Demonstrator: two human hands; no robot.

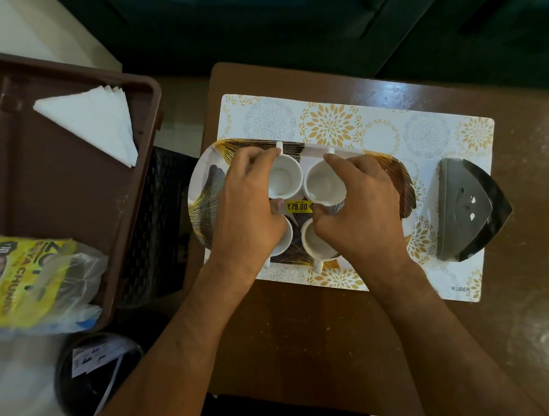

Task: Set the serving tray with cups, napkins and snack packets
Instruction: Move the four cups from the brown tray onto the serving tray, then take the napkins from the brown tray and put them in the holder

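While both hands, left [250, 202] and right [358, 200], each pinch a back cup [284, 177] on the tray [202, 192], nudge them snug; napkins [93, 122] and snack packets [25, 278] wait in the brown bin [59, 193].

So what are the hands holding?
Each grips a white cup by its rim and sides: left hand the far-left cup, right hand the far-right cup.

White cups [283, 175] stand on a gold-and-brown leaf-patterned tray [202, 192]; the placemat [357, 120] has gold and grey flowers; the tabletop [289, 334] is brown.
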